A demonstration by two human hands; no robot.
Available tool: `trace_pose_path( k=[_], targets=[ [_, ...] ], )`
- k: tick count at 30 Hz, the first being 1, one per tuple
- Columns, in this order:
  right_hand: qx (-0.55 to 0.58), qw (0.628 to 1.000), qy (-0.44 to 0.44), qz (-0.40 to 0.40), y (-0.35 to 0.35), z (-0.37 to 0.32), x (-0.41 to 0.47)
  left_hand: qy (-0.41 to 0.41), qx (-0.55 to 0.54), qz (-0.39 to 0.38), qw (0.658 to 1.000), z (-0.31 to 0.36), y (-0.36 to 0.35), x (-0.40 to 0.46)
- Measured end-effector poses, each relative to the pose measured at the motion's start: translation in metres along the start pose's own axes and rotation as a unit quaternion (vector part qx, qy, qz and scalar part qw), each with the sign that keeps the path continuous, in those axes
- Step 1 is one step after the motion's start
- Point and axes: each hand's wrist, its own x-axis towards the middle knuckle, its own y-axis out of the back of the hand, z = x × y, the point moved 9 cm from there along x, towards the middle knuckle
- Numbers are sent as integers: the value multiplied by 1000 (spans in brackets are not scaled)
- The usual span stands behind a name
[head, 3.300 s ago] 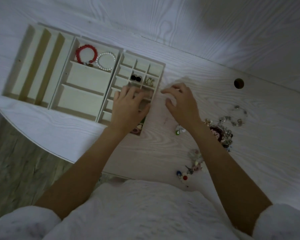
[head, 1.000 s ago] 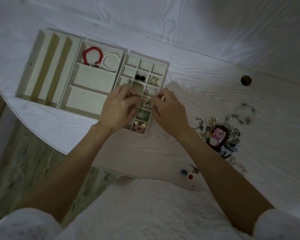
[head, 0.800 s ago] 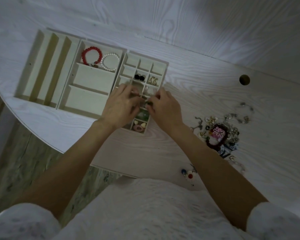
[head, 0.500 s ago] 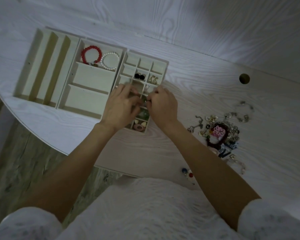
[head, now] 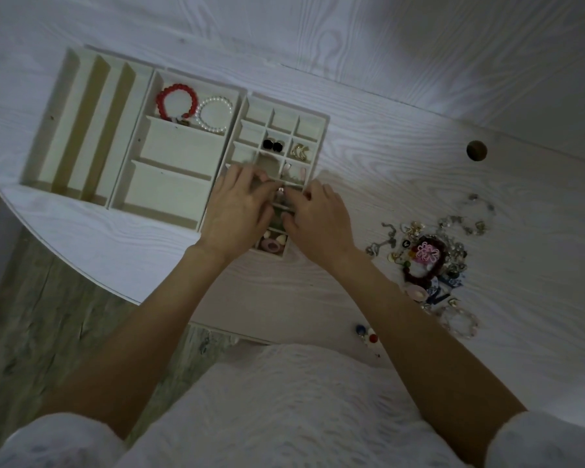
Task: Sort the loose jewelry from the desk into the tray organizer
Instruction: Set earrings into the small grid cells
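Over the small-celled section of the cream tray organizer [head: 313,113], both hands meet, fingertips nearly touching above one of the middle cells. The left hand [head: 238,211] and the right hand [head: 318,219] each curl their fingers inward toward a tiny pale piece [head: 280,189] between them, likely an earring being seated or fastened, but it's too small and dim to say which hand actually pinches it, so their grip I cannot tell. Two hands on one speck suggests fiddly work, a job one hand can't manage. Look along the organizer: the red beaded bracelet [head: 176,99] and the white pearl bracelet [head: 214,113] share the far cell of the middle section, the two cells nearer us lie bare, and the long slots on the far left hold nothing. Among the small cells, a pair of black round studs [head: 272,145] sits beside gold curved earrings [head: 299,152], with pink and cream pieces [head: 273,244] in the nearest cell. Off to the right, the tangled heap of loose jewelry [head: 429,261] waits on the white wood-grain desk [head: 419,163], well apart from the organizer, so plenty is left to sort.
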Motion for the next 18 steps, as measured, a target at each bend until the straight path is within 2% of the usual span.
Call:
trace_pose_path(
  k=[4,13,18],
  targets=[
    [-35,999,4,24,6,1,0,-14,0,3,1000,0,0,-1],
    [11,1000,-10,-23,-4,3,-2,-7,5,-40,999,3,-11,0],
    [44,999,6,-13,5,1,-8,0,-41,-5,999,0,-7,-6]
  ],
)
